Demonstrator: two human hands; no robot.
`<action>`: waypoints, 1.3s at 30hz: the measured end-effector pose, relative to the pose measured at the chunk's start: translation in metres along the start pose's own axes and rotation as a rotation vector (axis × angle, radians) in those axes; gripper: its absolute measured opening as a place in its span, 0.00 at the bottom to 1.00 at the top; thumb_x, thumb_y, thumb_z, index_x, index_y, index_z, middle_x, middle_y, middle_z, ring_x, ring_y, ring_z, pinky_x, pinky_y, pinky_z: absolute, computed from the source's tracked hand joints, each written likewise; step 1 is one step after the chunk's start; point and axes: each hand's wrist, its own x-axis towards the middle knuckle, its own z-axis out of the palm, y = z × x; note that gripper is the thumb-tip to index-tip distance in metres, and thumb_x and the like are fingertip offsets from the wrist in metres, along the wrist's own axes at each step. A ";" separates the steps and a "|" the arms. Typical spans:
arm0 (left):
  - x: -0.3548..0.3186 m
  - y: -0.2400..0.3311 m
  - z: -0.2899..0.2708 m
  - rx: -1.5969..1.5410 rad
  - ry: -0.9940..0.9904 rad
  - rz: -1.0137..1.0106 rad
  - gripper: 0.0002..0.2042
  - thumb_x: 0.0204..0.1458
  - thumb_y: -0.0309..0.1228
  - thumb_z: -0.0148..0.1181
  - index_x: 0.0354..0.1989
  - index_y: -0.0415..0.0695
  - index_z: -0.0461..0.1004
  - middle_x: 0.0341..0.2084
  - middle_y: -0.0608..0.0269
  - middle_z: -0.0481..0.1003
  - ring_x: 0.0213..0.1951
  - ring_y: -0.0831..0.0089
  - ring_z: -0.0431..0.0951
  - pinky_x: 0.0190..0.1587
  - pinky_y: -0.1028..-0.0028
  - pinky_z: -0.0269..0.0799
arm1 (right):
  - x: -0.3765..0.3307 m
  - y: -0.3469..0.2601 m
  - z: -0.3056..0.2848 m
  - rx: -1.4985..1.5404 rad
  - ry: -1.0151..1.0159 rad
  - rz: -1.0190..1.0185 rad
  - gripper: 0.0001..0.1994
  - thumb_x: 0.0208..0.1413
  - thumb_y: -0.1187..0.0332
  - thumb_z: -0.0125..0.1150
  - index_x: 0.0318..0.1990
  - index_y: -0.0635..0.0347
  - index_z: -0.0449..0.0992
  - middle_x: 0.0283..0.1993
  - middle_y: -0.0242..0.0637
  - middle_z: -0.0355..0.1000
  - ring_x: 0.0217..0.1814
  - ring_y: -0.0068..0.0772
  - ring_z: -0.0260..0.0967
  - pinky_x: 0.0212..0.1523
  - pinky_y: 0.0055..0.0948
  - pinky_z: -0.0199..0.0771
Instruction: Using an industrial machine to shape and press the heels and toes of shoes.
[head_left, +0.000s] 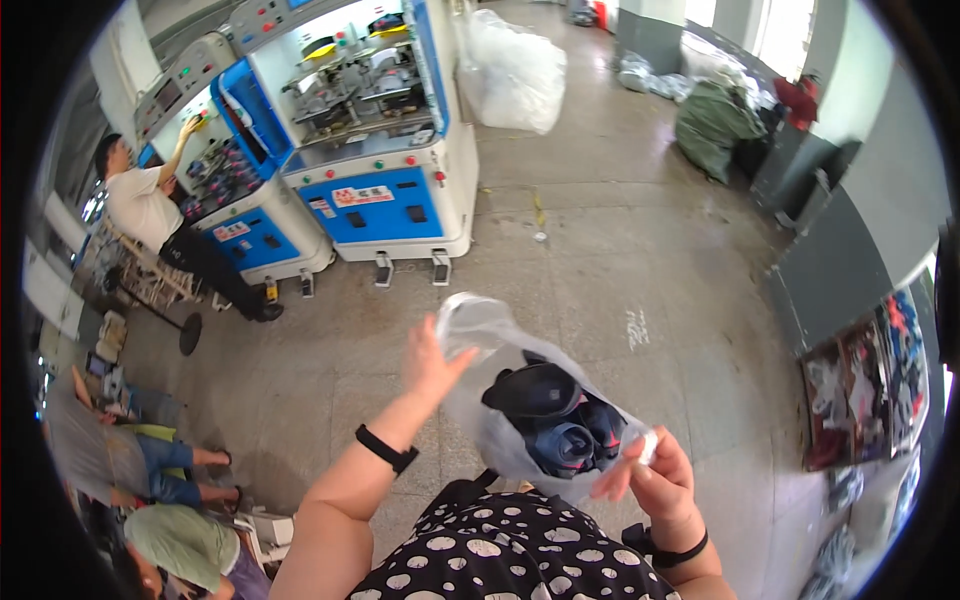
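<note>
L hand (435,362), fingers spread, is at the far-left rim of a translucent white plastic bag (480,425), tho can't tell if it's touching; R hand (660,480), well apart from L, is pinched on the bag's right rim. Bag's mouth gapes in front of a black polka-dot garment w/ white spots (500,545), dark navy rounded shoe-like pcs (540,390) inside.

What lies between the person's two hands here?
Between the left hand and right hand, the head view shows an open translucent bag holding dark items.
</note>
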 end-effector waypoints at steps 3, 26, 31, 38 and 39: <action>0.027 -0.074 0.017 0.130 0.116 -0.214 0.40 0.44 0.49 0.69 0.60 0.37 0.60 0.52 0.37 0.69 0.51 0.50 0.72 0.52 0.58 0.69 | 0.037 -0.023 -0.019 0.047 -0.143 0.032 0.08 0.61 0.75 0.49 0.46 0.67 0.64 0.23 0.51 0.73 0.27 0.52 0.76 0.35 0.49 0.79; 0.508 -0.099 0.033 -0.968 -0.668 0.016 0.12 0.65 0.35 0.47 0.42 0.40 0.72 0.15 0.72 0.64 0.18 0.80 0.70 0.23 0.78 0.68 | 0.509 -0.075 -0.074 -0.414 0.323 -0.602 0.07 0.66 0.68 0.48 0.42 0.64 0.66 0.20 0.31 0.63 0.21 0.24 0.65 0.29 0.24 0.71; 0.675 -0.040 -0.017 -0.616 -0.310 0.278 0.09 0.63 0.35 0.52 0.40 0.42 0.74 0.20 0.61 0.72 0.22 0.73 0.76 0.24 0.71 0.71 | 0.632 -0.163 -0.096 -0.882 0.331 -0.981 0.09 0.68 0.69 0.44 0.46 0.66 0.66 0.31 0.40 0.70 0.47 0.32 0.69 0.66 0.44 0.58; 0.875 -0.017 -0.092 -0.103 0.502 0.649 0.10 0.58 0.35 0.58 0.38 0.40 0.75 0.28 0.53 0.76 0.31 0.57 0.76 0.35 0.67 0.71 | 0.800 -0.279 -0.109 -0.867 -0.002 -1.178 0.13 0.67 0.73 0.41 0.55 0.67 0.64 0.49 0.51 0.72 0.62 0.42 0.67 0.69 0.41 0.54; 0.899 -0.019 -0.104 -0.162 0.544 0.622 0.12 0.58 0.38 0.57 0.37 0.41 0.75 0.24 0.54 0.75 0.27 0.56 0.75 0.32 0.65 0.70 | 0.825 -0.298 -0.104 -0.966 -0.087 -1.204 0.14 0.67 0.72 0.41 0.56 0.67 0.63 0.50 0.51 0.71 0.62 0.42 0.66 0.69 0.40 0.54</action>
